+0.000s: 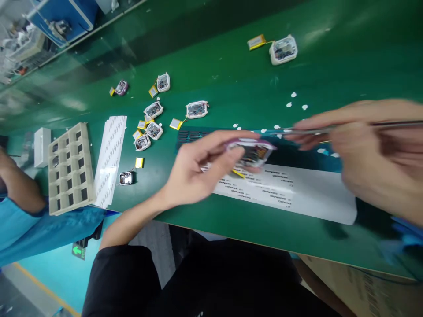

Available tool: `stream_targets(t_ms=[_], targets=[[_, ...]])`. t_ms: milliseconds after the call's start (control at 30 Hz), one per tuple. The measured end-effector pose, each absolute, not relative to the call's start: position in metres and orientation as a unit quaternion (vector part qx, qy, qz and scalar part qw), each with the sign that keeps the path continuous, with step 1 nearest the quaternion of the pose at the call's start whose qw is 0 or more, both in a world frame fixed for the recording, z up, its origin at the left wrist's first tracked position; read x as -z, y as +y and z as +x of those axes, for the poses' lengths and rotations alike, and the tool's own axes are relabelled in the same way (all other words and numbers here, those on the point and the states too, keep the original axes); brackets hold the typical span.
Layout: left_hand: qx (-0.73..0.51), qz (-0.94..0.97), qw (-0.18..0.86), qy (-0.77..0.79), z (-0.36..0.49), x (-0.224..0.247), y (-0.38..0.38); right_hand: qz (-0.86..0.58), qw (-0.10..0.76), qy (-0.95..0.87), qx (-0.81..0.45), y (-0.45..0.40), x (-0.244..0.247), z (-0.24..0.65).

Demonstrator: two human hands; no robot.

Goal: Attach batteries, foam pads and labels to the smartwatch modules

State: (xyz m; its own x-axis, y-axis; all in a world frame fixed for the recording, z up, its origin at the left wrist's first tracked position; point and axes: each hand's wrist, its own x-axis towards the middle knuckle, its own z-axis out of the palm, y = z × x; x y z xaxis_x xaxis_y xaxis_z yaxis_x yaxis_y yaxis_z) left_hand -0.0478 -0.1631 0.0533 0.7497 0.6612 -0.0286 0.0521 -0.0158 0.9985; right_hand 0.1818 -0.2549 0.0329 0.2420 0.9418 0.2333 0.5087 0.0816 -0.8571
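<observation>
My left hand [198,169] is closed around a small purple-rimmed device housing [253,153], tilted so that the circuit board inside shows. A yellow strip, perhaps its battery, sticks out below. In my right hand [360,149], blurred by motion, is a pair of metal tweezers [325,130] pointing left toward the housing. The tips are apart from the housing, near small white round stickers [263,130] on the dark green strip. Beneath both hands lies a white printed backing sheet [280,187].
Several open white housings [197,109] with wired yellow batteries [176,123] lie across the green table [224,79]. A compartment tray [71,169] and more backing sheets [110,158] are at the left. Beside them is another person's arm [21,189]. A blue box [64,20] stands behind.
</observation>
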Motion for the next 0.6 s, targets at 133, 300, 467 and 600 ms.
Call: stream_targets(t_ms=[133, 300, 467, 600], targets=[[-0.255, 0.836, 0.378, 0.307, -0.053, -0.041, -0.134, -0.595, 0.386, -0.678, -0.192, -0.241, -0.024, 0.187], [-0.167, 0.913, 0.225, 0.295, -0.05, -0.02, -0.13, -0.583, 0.368, -0.69, -0.222, -0.241, -0.013, 0.183], [-0.187, 0.92, 0.207, 0.277, -0.05, -0.021, -0.14, -0.554, 0.366, -0.708, -0.241, -0.242, -0.019, 0.189], [-0.223, 0.939, 0.23, 0.128, -0.052, -0.026, -0.14, -0.509, 0.35, -0.744, -0.254, -0.239, -0.023, 0.192]])
